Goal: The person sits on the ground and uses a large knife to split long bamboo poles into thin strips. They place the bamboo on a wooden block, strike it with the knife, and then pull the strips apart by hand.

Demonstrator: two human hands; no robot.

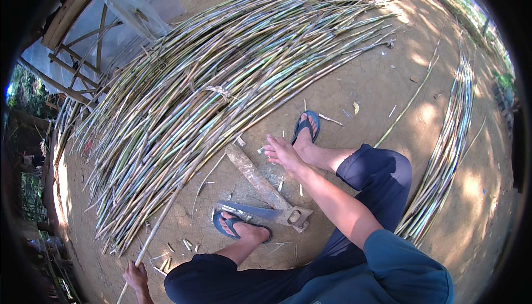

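Observation:
Down at the lower left, my left hand [136, 276] is closed around a thin bamboo pole [148, 242], which slants up toward a big pile of poles [216, 82]. My right hand [284, 153] reaches out over the ground beside my right foot, its fingers stretched and nothing gripped in them. A short cut piece [261, 150] shows by its fingertips. Between my feet a worn wooden plank [255, 176] lies on the dirt. A handsaw [255, 211] rests across its near end, the blade touching or passing by my left sandal [230, 223].
At the right lies a narrower bundle of poles [448, 143], with a single stalk [409, 104] nearer me. Small offcuts [187, 244] are scattered around my feet. A wooden frame with plastic sheeting [124, 2] stands at the upper left, beside the pile.

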